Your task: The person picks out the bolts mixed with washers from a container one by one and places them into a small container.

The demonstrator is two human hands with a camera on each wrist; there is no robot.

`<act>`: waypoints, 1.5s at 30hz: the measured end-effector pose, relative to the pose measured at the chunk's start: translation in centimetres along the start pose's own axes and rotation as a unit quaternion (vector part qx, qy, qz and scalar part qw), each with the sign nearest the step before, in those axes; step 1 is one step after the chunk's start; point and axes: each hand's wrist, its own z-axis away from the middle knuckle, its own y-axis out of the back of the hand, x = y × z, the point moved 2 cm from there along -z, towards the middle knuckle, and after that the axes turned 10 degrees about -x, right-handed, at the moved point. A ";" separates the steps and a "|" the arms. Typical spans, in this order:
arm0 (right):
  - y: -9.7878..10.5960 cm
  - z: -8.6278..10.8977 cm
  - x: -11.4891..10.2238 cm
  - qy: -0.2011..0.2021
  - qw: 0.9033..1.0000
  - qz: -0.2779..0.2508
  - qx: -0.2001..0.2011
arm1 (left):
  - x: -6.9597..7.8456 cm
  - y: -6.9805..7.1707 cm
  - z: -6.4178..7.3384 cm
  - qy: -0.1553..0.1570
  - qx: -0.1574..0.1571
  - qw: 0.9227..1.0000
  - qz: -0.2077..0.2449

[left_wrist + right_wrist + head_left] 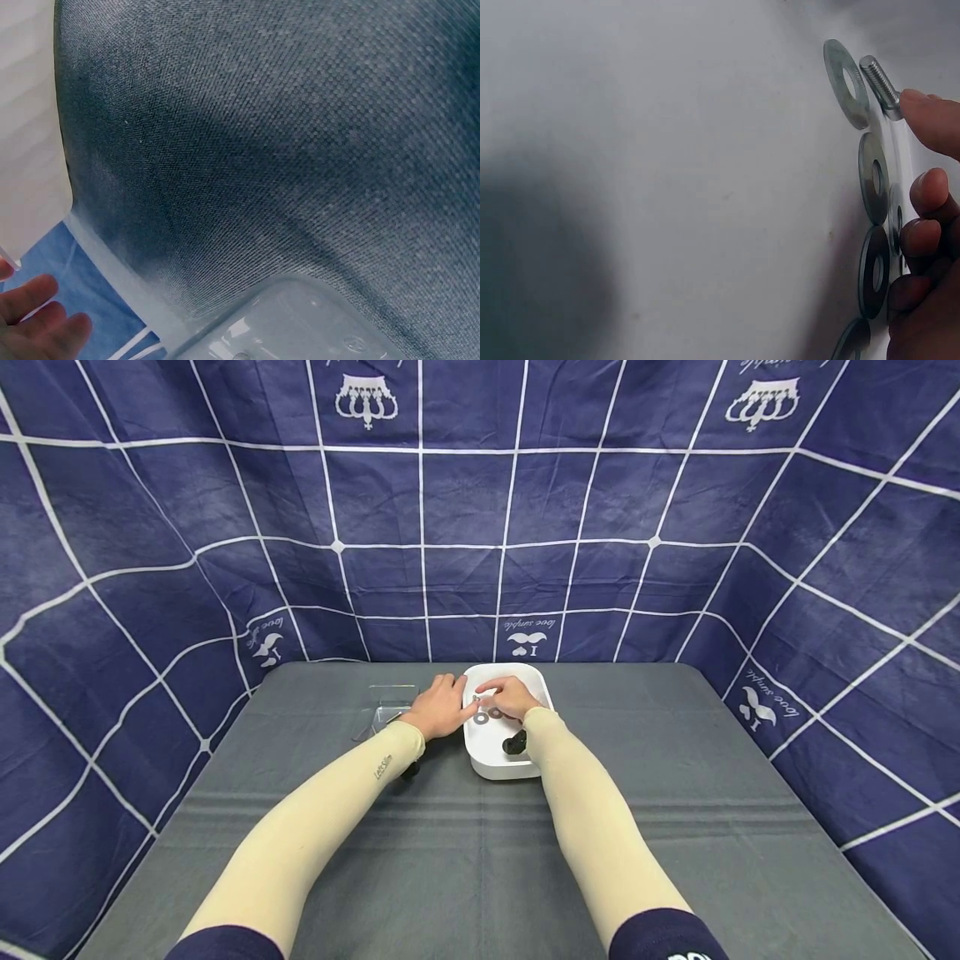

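Observation:
A white tray [504, 768] holds several flat metal washers [874, 178] in a row and a threaded bolt [880, 81]. My right hand [513, 697] is down in the tray, its fingertips at the bolt's end; they pinch it, while the other fingers curl beside the washers. My left hand [441, 706] lies at the tray's left side, its thumb reaching over the rim. In the left wrist view its fingers [34, 296] are loosely bent and hold nothing.
A clear plastic box [384, 717] sits left of the tray, partly behind my left hand; its rounded corner shows in the left wrist view. A dark grey cloth [480, 860] covers the table. Blue gridded curtains [480, 502] enclose the back and sides.

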 end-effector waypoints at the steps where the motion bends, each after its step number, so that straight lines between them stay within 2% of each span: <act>1: 0.0 -0.1 0.0 0.001 1.000 0.003 -0.001 | 0.0 0.0 0.0 0.000 0.000 1.000 -0.001; 7: -0.2 -0.5 0.3 -0.001 1.000 0.017 -0.012 | 0.0 0.0 0.1 0.004 0.005 1.000 -0.003; 15: -0.3 -0.4 0.5 -0.006 1.000 0.011 -0.022 | 0.2 0.0 0.2 0.006 0.000 1.000 -0.004; 24: -0.6 -0.3 0.7 0.005 0.999 0.033 -0.011 | 0.2 -0.3 0.2 0.006 -0.006 1.000 -0.011; 28: -0.8 -0.2 0.6 0.004 0.999 0.032 -0.004 | 0.2 -0.1 0.3 0.003 0.003 1.000 -0.006; 33: -0.9 0.1 0.1 -0.004 0.999 0.034 -0.016 | 0.1 0.1 0.6 0.010 0.000 1.000 -0.009; 45: 0.2 0.2 -0.6 -0.025 0.995 0.095 -0.016 | 0.3 0.7 0.3 0.000 0.011 0.999 -0.032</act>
